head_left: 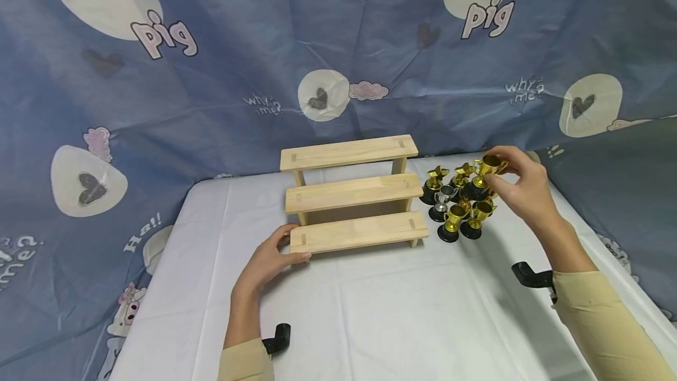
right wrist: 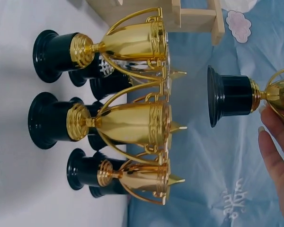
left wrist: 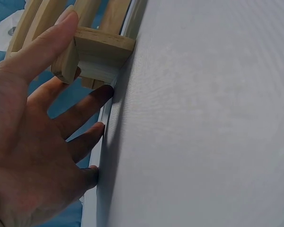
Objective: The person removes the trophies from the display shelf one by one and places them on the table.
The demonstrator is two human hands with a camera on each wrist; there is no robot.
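My right hand (head_left: pixel 529 187) holds a small gold trophy cup (head_left: pixel 489 164) with a black base, raised over a cluster of other trophies. In the right wrist view the held trophy's black base (right wrist: pixel 232 96) hangs clear of the rest, fingers (right wrist: pixel 274 146) at its gold cup. My left hand (head_left: pixel 270 260) grips the left end of the lowest board of a three-step wooden display stand (head_left: pixel 359 232). In the left wrist view, the thumb (left wrist: pixel 47 49) lies along one side of the board (left wrist: pixel 66 64) and the index finger reaches round the other.
Right of the stand, gold trophies (head_left: pixel 451 222), a silver one (head_left: pixel 442 201) and star-topped ones (head_left: pixel 435 180) stand close together. A white cloth covers the table (head_left: pixel 370 310). A blue printed curtain (head_left: pixel 222 75) hangs behind the stand.
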